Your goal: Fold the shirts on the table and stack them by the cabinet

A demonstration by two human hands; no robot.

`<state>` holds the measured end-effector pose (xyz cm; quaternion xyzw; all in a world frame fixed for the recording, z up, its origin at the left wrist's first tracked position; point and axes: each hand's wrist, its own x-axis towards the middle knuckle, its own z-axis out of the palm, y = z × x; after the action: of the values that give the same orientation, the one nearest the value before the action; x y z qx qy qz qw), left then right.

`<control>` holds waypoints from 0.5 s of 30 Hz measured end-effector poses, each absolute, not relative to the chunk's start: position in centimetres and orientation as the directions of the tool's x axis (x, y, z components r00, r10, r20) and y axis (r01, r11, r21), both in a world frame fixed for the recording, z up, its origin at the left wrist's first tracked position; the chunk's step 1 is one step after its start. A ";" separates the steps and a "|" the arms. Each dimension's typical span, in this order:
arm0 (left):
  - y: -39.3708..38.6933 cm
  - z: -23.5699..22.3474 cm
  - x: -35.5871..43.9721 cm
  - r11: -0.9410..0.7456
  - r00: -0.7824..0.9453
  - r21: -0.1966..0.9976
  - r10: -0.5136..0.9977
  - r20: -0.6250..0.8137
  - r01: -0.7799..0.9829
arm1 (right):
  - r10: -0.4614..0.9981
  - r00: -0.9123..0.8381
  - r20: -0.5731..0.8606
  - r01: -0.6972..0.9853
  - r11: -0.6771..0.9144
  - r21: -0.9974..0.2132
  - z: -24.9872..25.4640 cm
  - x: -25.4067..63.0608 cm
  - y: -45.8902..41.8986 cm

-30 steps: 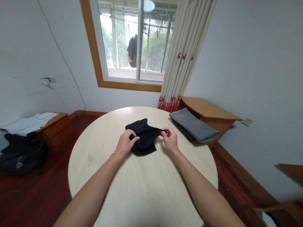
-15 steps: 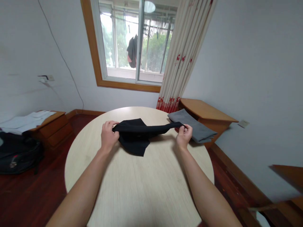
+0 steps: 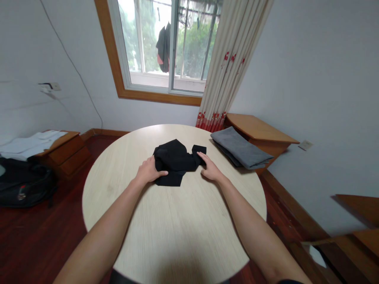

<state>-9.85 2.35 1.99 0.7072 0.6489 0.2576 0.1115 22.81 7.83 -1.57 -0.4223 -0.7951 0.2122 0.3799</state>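
The black cloth, pulled taut a moment ago, now lies slack beyond the middle of the table, toward its far edge, still unsmoothed. The left hand spreads its thumb over it, grip unclear; the right hand, loosely parted, touches it without gripping.

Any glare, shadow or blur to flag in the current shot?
Head view: the window is bright, washed out in places; the black cloth is so dark that its folds read poorly; a soft shadow darkens the near part of the table; the left hand and right hand look fairly clear; the wooden furniture at the right edge looks soft.
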 end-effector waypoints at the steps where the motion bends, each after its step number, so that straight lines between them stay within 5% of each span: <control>1: 2.4 1.7 -9.8 -0.139 0.039 0.475 0.976 0.216 0.869 | 0.835 -0.350 0.425 0.541 0.551 -0.636 -1.8 22.7 8.0; 9: 3.0 1.0 -9.5 -0.318 0.191 0.593 0.944 0.268 0.740 | 0.848 -0.254 0.465 0.647 0.506 -0.570 -2.0 21.1 9.1; 15: 2.0 4.3 -11.3 -0.360 0.345 0.775 0.918 0.195 0.520 | 0.928 -0.097 0.359 0.261 0.372 -0.891 1.0 22.9 8.4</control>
<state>-11.35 1.95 4.33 0.7594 0.4734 0.3214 0.3097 22.92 8.37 1.04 -0.4497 -0.6611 0.3341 0.4991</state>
